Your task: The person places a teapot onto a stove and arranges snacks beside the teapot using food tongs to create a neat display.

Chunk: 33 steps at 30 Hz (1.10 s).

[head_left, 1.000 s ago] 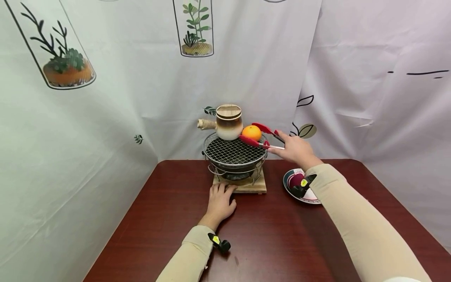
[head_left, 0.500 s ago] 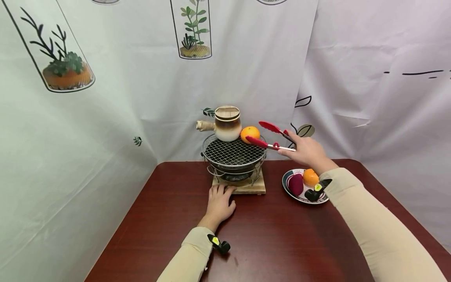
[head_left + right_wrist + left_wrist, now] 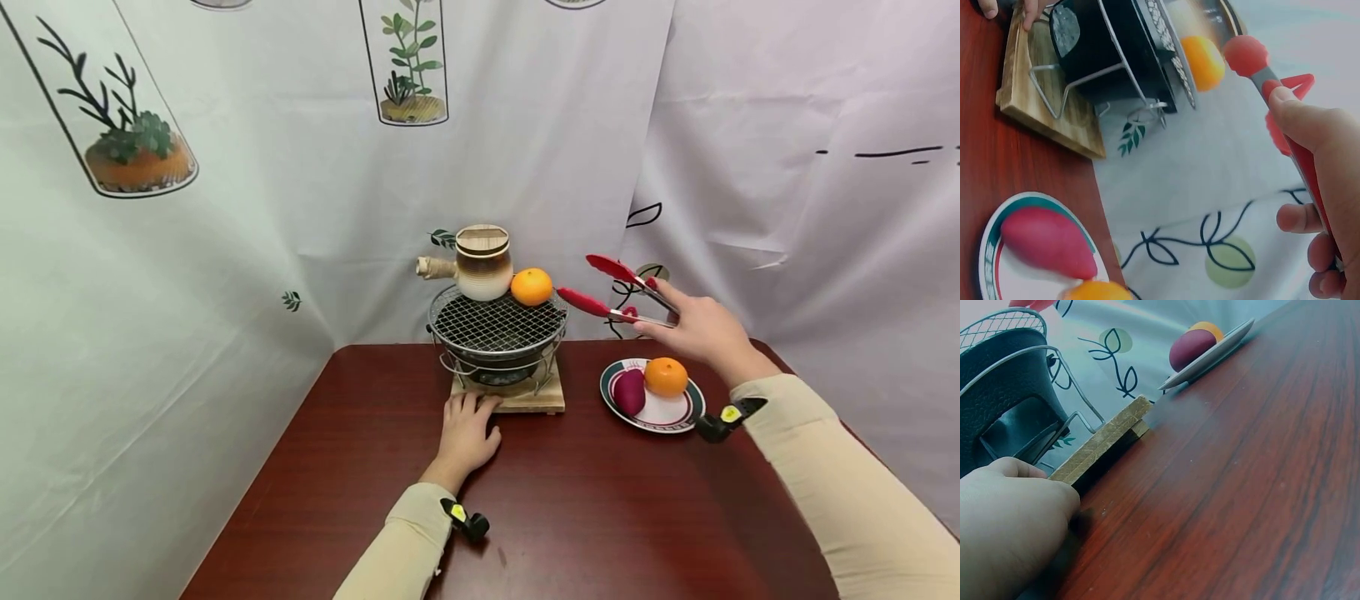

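Observation:
My right hand (image 3: 701, 335) grips red-tipped tongs (image 3: 585, 302), their two arms spread with nothing between the tips. The tongs are in the air just right of the grill. An orange (image 3: 532, 287) sits on the grill's wire mesh (image 3: 491, 323), beside a small brown-and-white pot (image 3: 483, 275) with a wooden lid and a side handle. My left hand (image 3: 467, 439) rests at the front edge of the wooden board (image 3: 534, 400) under the grill, fingers touching it; the left wrist view shows the hand (image 3: 1016, 519) against the board's corner (image 3: 1100, 447).
Right of the grill, a plate (image 3: 663, 413) with a patterned rim bears a second orange (image 3: 666, 377) and a purple-red, sweet-potato-like item (image 3: 629, 393). The dark red table (image 3: 585, 500) ends just behind the grill, where a printed white curtain (image 3: 540, 150) hangs.
The tongs' tips have come off the orange on the grill. My right hand has drawn them to the right, uncovering the plate's orange. My left hand has stayed in place.

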Tool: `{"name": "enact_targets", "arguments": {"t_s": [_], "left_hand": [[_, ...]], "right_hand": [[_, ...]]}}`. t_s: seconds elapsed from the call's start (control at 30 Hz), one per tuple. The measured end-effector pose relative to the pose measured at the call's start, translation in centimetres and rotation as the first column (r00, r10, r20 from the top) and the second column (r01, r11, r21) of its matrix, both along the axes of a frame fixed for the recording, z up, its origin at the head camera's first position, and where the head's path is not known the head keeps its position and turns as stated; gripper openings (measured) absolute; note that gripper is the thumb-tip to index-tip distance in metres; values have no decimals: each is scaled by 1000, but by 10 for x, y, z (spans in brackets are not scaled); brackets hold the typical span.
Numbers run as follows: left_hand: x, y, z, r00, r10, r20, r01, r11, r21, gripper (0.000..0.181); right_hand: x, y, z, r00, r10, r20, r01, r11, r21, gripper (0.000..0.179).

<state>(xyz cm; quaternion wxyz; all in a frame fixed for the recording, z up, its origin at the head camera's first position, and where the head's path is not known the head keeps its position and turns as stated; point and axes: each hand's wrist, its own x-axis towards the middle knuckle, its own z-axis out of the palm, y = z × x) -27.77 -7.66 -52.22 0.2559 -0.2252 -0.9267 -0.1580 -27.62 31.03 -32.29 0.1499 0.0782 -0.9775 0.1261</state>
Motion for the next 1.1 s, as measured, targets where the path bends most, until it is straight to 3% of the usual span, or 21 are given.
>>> {"name": "enact_targets", "arguments": {"t_s": [0.6, 1.1], "left_hand": [[2, 1, 5, 999, 6, 43, -6, 1000, 1, 43], [1, 0, 3, 1000, 9, 17, -9, 1000, -2, 43]], "right_hand": [[38, 65, -33, 996, -56, 66, 57, 998, -8, 99], [60, 92, -67, 980, -115, 163, 116, 993, 6, 105]]}}
